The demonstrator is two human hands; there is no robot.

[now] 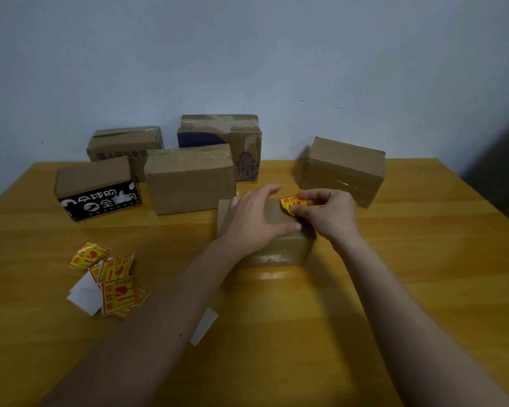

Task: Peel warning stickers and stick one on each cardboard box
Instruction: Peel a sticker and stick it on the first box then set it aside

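Note:
A small brown cardboard box [279, 248] lies on the wooden table in front of me. My left hand [253, 218] rests flat on its top, fingers spread, thumb near the sticker. My right hand [326, 215] pinches a yellow and red warning sticker [288, 202] at the box's top right corner; the sticker partly touches the box top. A loose pile of yellow stickers [115, 277] with white backing papers lies at the left of the table.
Five more cardboard boxes stand behind: one with black print [96, 189], a plain one [188, 177], one far left [124, 142], a taped one with blue print [221, 133], one at right [344, 168]. A white backing paper [204, 326] lies under my left forearm. The wall is close behind.

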